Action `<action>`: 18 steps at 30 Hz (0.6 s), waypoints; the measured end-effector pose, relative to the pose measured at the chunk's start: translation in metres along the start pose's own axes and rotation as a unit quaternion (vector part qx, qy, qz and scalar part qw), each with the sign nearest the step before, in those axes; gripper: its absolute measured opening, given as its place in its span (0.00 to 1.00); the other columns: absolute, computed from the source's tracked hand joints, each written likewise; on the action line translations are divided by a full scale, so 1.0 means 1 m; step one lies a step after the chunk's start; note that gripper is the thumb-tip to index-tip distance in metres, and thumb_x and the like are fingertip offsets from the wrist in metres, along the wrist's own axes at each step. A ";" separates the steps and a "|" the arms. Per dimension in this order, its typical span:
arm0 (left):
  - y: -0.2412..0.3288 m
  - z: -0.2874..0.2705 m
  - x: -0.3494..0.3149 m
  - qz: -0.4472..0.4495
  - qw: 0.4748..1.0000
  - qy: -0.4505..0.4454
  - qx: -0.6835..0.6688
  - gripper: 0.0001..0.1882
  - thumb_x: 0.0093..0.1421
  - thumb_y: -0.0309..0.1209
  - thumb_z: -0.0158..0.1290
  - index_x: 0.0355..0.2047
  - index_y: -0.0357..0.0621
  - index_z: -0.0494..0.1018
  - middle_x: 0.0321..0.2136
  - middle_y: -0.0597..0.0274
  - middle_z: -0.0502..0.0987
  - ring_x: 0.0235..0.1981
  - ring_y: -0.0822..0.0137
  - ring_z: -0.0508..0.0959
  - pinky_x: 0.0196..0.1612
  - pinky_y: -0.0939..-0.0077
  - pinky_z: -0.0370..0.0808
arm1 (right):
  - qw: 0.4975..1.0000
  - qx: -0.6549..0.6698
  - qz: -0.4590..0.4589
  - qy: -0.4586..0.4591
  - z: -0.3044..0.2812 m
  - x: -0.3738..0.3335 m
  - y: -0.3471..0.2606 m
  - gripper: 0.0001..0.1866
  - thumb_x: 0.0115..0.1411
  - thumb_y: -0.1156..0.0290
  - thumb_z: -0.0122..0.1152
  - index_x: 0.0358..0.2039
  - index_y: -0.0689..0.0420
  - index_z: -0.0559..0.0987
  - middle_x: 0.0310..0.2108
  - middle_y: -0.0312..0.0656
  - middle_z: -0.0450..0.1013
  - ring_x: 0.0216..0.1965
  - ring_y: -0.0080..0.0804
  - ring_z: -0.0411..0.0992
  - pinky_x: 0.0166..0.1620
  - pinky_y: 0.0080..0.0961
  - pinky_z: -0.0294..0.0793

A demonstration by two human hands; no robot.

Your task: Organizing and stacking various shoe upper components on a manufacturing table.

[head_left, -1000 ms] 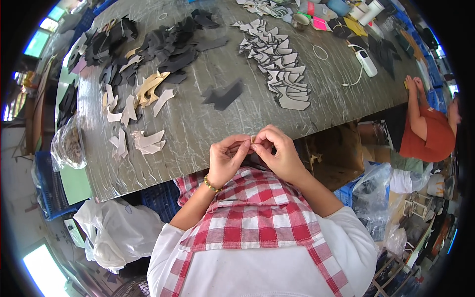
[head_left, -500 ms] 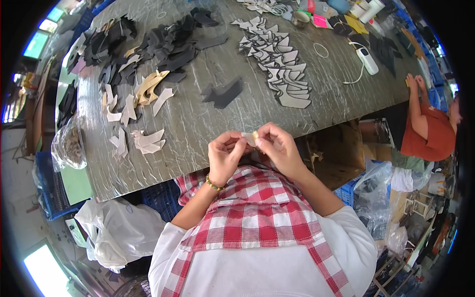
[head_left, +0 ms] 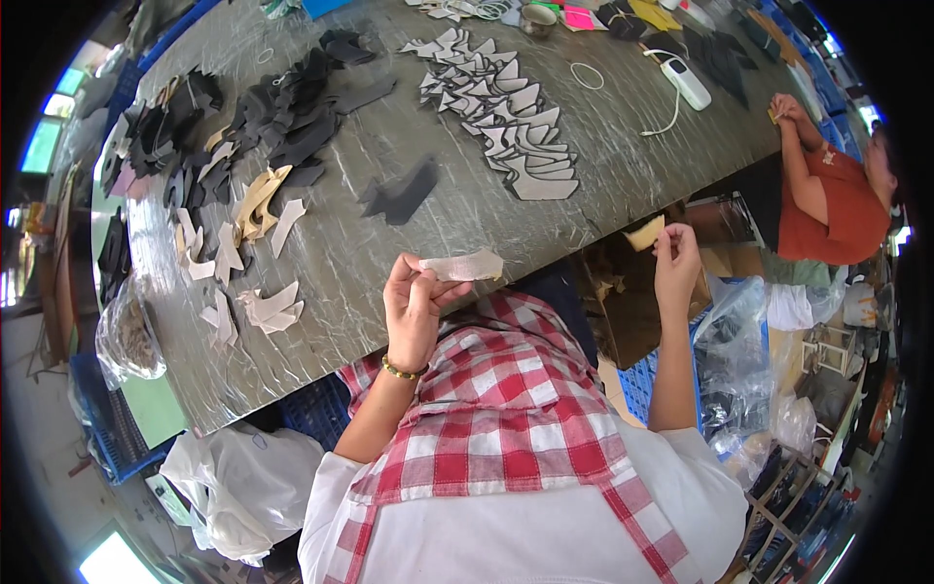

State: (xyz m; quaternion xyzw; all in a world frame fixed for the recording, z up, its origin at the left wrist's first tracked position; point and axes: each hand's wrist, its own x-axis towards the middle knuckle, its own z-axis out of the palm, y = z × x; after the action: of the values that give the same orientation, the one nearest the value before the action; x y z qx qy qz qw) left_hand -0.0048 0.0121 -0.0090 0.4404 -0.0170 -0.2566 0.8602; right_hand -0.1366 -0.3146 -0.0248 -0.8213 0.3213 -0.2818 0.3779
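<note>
My left hand (head_left: 413, 304) pinches a pale grey cut piece (head_left: 463, 265) of material at the near edge of the grey worktable (head_left: 389, 253). My right hand (head_left: 675, 261) is off to the right, past the table edge, gripping a small tan strip (head_left: 645, 235) above an open cardboard box (head_left: 632, 302). I wear a red and white checked apron. A dark cut piece (head_left: 401, 195) lies on the table just beyond my left hand.
A row of grey cut pieces (head_left: 506, 127) runs up the table; black pieces (head_left: 263, 117) and cream pieces (head_left: 248, 253) lie at left. A white handheld device (head_left: 687, 84) with cord sits far right. A person in an orange top (head_left: 837, 209) works at right. Plastic bags (head_left: 238, 477) are below.
My hands were together in front of me on one piece. Now they have pulled apart: the right hand has swung right with a tan strip, the left keeps the grey piece.
</note>
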 end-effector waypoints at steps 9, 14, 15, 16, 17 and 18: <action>0.001 -0.001 -0.002 -0.006 0.999 -0.022 -0.042 0.04 0.67 0.25 0.35 0.38 0.41 0.61 0.38 0.54 0.76 0.40 0.62 0.80 0.46 0.68 0.79 | 0.977 0.049 0.023 -0.208 0.038 -0.032 -0.067 0.13 0.60 0.71 0.59 0.43 0.63 0.74 0.32 0.43 0.75 0.33 0.25 0.74 0.36 0.23 0.73; 0.001 0.005 -0.003 0.002 0.999 -0.001 -0.041 0.04 0.67 0.25 0.35 0.38 0.41 0.60 0.39 0.52 0.75 0.41 0.61 0.80 0.48 0.68 0.78 | 0.939 0.147 -0.166 -0.262 0.080 -0.058 -0.129 0.17 0.51 0.73 0.67 0.41 0.56 0.74 0.37 0.40 0.69 0.31 0.28 0.70 0.32 0.24 0.69; 0.002 0.006 -0.005 0.002 0.999 -0.002 -0.043 0.04 0.67 0.25 0.35 0.38 0.41 0.60 0.39 0.52 0.75 0.41 0.61 0.80 0.48 0.68 0.78 | 0.934 0.108 -0.252 -0.228 0.087 -0.058 -0.130 0.16 0.50 0.73 0.67 0.40 0.56 0.74 0.37 0.40 0.69 0.31 0.31 0.70 0.32 0.26 0.70; 0.001 0.005 -0.006 0.005 0.999 0.000 -0.043 0.04 0.67 0.25 0.35 0.38 0.41 0.60 0.39 0.52 0.75 0.41 0.61 0.80 0.48 0.68 0.78 | 0.920 0.069 -0.335 -0.192 0.092 -0.057 -0.129 0.16 0.50 0.73 0.67 0.39 0.56 0.75 0.38 0.41 0.69 0.30 0.33 0.69 0.33 0.28 0.70; -0.001 0.004 -0.007 0.005 0.999 -0.010 -0.042 0.04 0.67 0.24 0.35 0.38 0.41 0.60 0.39 0.51 0.75 0.42 0.61 0.80 0.48 0.68 0.78 | 0.919 0.070 -0.336 -0.193 0.093 -0.058 -0.132 0.16 0.50 0.73 0.67 0.39 0.56 0.75 0.38 0.41 0.69 0.30 0.33 0.69 0.33 0.28 0.70; -0.001 0.004 -0.007 0.004 0.999 -0.020 -0.042 0.04 0.67 0.24 0.34 0.38 0.41 0.60 0.39 0.51 0.75 0.42 0.60 0.80 0.48 0.68 0.78 | 0.916 0.067 -0.341 -0.200 0.093 -0.058 -0.134 0.15 0.50 0.72 0.67 0.39 0.56 0.75 0.37 0.41 0.69 0.31 0.35 0.70 0.34 0.29 0.71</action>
State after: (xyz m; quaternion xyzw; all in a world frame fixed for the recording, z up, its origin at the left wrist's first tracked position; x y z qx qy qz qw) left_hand -0.0127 0.0121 -0.0062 0.3987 -0.0255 -0.2622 0.8785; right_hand -0.0655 -0.1625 0.0180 -0.8928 -0.0797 -0.2447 0.3696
